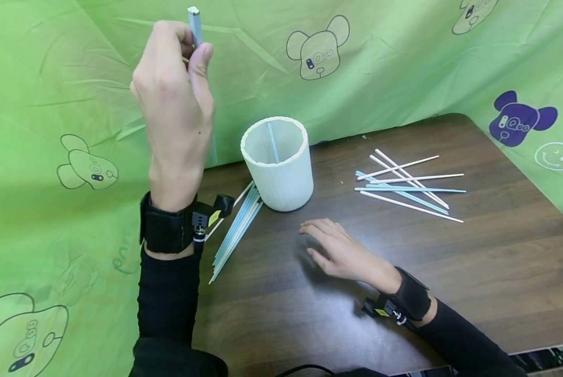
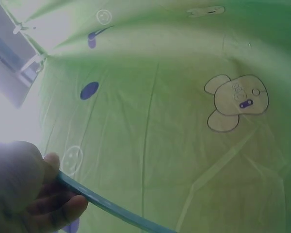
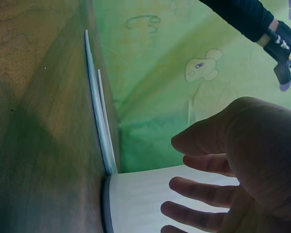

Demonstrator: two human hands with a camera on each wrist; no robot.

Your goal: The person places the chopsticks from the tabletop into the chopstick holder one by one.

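My left hand point(image 1: 187, 57) is raised high at the upper left and pinches a light blue straw point(image 1: 194, 21) between thumb and fingers. The left wrist view shows the same straw point(image 2: 111, 208) running out from the left hand point(image 2: 53, 194) against the green cloth. A white ribbed cup point(image 1: 278, 162) stands on the brown table point(image 1: 451, 272) with one blue straw point(image 1: 273, 141) leaning inside. My right hand point(image 1: 330, 248) rests open on the table just in front of the cup. In the right wrist view the right hand point(image 3: 223, 194) has relaxed fingers beside the cup point(image 3: 136, 204).
A bundle of blue and white straws point(image 1: 236, 233) lies left of the cup, also seen as straws point(image 3: 99, 121) from the right wrist. Several loose white and blue straws point(image 1: 408, 186) are scattered to the right. Green printed cloth point(image 1: 404, 63) covers the back and left.
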